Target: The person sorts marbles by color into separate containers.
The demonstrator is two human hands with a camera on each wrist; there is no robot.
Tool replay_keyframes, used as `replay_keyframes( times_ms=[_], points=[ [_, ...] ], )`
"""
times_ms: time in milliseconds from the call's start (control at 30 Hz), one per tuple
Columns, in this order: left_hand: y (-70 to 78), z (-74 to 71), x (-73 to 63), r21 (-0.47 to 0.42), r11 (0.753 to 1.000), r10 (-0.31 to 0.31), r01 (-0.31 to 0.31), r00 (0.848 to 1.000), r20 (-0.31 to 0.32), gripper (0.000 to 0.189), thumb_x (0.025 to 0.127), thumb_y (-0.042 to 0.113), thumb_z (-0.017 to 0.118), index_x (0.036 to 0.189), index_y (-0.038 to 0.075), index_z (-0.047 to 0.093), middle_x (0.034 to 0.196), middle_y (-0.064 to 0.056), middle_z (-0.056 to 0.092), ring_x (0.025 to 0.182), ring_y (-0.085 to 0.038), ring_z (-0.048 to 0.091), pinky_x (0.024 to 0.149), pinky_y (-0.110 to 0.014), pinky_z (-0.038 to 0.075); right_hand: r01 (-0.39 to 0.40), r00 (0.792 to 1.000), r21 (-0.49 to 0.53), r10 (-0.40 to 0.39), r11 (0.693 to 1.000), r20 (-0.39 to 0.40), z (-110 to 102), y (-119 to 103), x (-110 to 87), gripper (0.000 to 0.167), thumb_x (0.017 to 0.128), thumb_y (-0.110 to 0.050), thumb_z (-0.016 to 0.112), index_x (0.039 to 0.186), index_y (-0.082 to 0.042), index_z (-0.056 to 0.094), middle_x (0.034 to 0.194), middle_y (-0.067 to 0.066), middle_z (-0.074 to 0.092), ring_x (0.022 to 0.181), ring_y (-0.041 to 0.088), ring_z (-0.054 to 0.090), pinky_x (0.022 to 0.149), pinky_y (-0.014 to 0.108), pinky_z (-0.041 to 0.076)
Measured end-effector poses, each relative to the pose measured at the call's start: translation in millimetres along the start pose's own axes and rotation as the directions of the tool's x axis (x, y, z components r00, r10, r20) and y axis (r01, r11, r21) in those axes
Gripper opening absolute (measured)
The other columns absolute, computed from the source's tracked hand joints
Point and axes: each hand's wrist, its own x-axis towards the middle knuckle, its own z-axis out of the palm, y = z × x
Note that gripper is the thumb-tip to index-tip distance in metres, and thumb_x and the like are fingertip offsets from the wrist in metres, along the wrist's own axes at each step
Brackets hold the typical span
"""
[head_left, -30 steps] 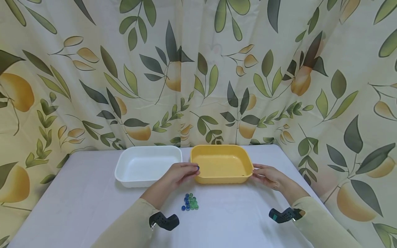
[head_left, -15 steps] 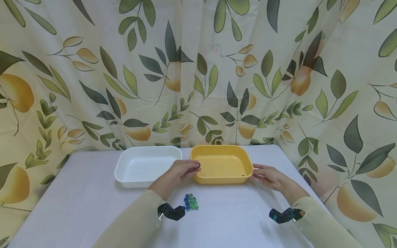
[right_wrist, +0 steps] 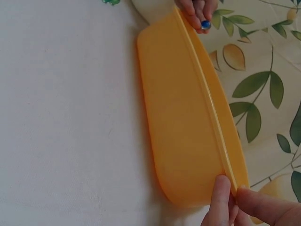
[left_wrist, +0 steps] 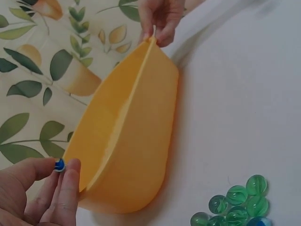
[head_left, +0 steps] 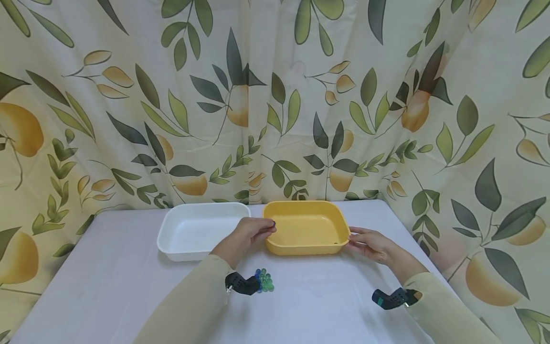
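Between thumb and fingertips, my left hand (head_left: pixel 247 233) pinches a blue marble (left_wrist: pixel 59 165) at the left rim of a yellow plastic tub (head_left: pixel 307 229). The marble shows from the other side in the right wrist view. At the tub's opposite end, my right hand (head_left: pixel 373 244) grips the rim, its thumb and fingers on either side of the wall (right_wrist: pixel 183 122). On the cloth in front of the tub lies a cluster of green marbles (left_wrist: pixel 236 214) with some blue ones; my left wrist's black camera hides part of it in the head view.
A white plastic tub (head_left: pixel 202 229) stands left of the yellow one, partly behind my left hand. Both rest on a table (head_left: pixel 318 301) covered in white cloth. A leaf-and-fruit-print curtain (head_left: pixel 275 105) hangs behind the table.
My left hand has risen a little and shifted slightly away from me, still pinching the blue marble. Its wrist camera now covers part of the marble cluster. My right hand stays on the rim.
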Motion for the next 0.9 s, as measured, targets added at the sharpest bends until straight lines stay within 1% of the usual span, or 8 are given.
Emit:
replay_keyframes(
  times_ms=[100, 233, 400, 500, 533, 667, 800, 900],
  points=[
    [1.5, 1.0, 0.6, 0.006, 1.000, -0.007, 0.007, 1.000, -0.008, 0.027, 0.086, 0.006, 0.075, 0.110, -0.004, 0.070, 0.094, -0.015, 0.075, 0.078, -0.017, 0.075, 0.072, -0.020, 0.059, 0.000, 1.000, 0.003, 0.000, 1.000, -0.001, 0.0, -0.2, -0.4, 0.071, 0.099, -0.004, 0.055, 0.157, -0.006, 0.014, 0.160, 0.021, 0.019, 0.101, 0.019, 0.068, 0.096, 0.025, 0.052],
    [3.0, 3.0, 2.5, 0.019, 1.000, -0.013, 0.013, 1.000, -0.020, 0.027, 0.086, 0.009, 0.076, 0.109, -0.003, 0.071, 0.091, -0.013, 0.076, 0.075, -0.015, 0.074, 0.071, -0.019, 0.058, 0.002, 1.000, 0.011, -0.002, 1.000, 0.009, -1.1, -0.8, -2.4, 0.073, 0.099, -0.003, 0.055, 0.158, -0.006, 0.011, 0.161, 0.021, 0.017, 0.102, 0.019, 0.068, 0.096, 0.025, 0.053],
    [3.1, 5.7, 5.6, 0.005, 1.000, 0.007, -0.007, 0.999, -0.041, 0.026, 0.085, 0.005, 0.076, 0.108, -0.004, 0.071, 0.089, -0.013, 0.076, 0.069, -0.013, 0.073, 0.068, -0.018, 0.058, 0.000, 1.000, 0.005, 0.000, 1.000, 0.009, -0.8, -0.8, -2.5, 0.072, 0.100, -0.003, 0.054, 0.158, -0.006, 0.011, 0.161, 0.021, 0.017, 0.100, 0.018, 0.068, 0.096, 0.025, 0.052],
    [2.8, 8.2, 8.7, 0.008, 1.000, 0.023, -0.023, 0.998, -0.064, 0.024, 0.085, 0.003, 0.075, 0.108, -0.005, 0.071, 0.087, -0.013, 0.076, 0.065, -0.012, 0.072, 0.065, -0.018, 0.058, -0.004, 1.000, -0.003, 0.004, 1.000, -0.007, 0.2, -1.4, -0.9, 0.070, 0.099, -0.004, 0.055, 0.157, -0.006, 0.015, 0.159, 0.020, 0.021, 0.100, 0.018, 0.068, 0.096, 0.026, 0.052],
    [2.6, 9.3, 10.4, 0.012, 1.000, 0.025, -0.024, 0.997, -0.076, 0.024, 0.085, 0.003, 0.074, 0.107, -0.004, 0.071, 0.086, -0.013, 0.076, 0.064, -0.011, 0.071, 0.064, -0.017, 0.058, -0.005, 1.000, -0.005, 0.005, 1.000, -0.006, 0.2, -1.9, -0.4, 0.071, 0.099, -0.004, 0.055, 0.157, -0.007, 0.014, 0.159, 0.021, 0.021, 0.100, 0.018, 0.068, 0.097, 0.026, 0.052],
    [3.9, 13.7, 15.6, 0.025, 1.000, 0.018, -0.015, 0.992, -0.124, 0.022, 0.085, 0.004, 0.075, 0.106, -0.002, 0.071, 0.085, -0.011, 0.075, 0.060, -0.009, 0.069, 0.062, -0.016, 0.057, -0.009, 1.000, -0.007, 0.008, 1.000, -0.017, 0.7, -2.6, 0.7, 0.071, 0.099, -0.003, 0.055, 0.157, -0.007, 0.015, 0.159, 0.020, 0.022, 0.102, 0.019, 0.068, 0.098, 0.027, 0.051],
    [5.6, 15.0, 14.8, 0.030, 0.999, 0.021, -0.017, 0.989, -0.150, 0.022, 0.085, 0.005, 0.076, 0.104, -0.002, 0.072, 0.087, -0.012, 0.075, 0.061, -0.010, 0.069, 0.062, -0.016, 0.057, -0.008, 1.000, -0.009, 0.008, 1.000, -0.008, 1.1, -2.4, -0.4, 0.072, 0.099, -0.003, 0.054, 0.158, -0.007, 0.013, 0.160, 0.021, 0.019, 0.103, 0.020, 0.068, 0.099, 0.027, 0.050],
    [6.5, 14.9, 11.5, 0.027, 0.999, 0.021, -0.017, 0.988, -0.154, 0.021, 0.085, 0.006, 0.076, 0.104, -0.002, 0.072, 0.086, -0.011, 0.075, 0.063, -0.010, 0.069, 0.064, -0.016, 0.057, -0.004, 1.000, -0.007, 0.004, 1.000, -0.005, 0.7, -2.6, -1.2, 0.072, 0.099, -0.003, 0.055, 0.157, -0.006, 0.013, 0.160, 0.022, 0.020, 0.103, 0.021, 0.068, 0.098, 0.027, 0.051]
  ],
)
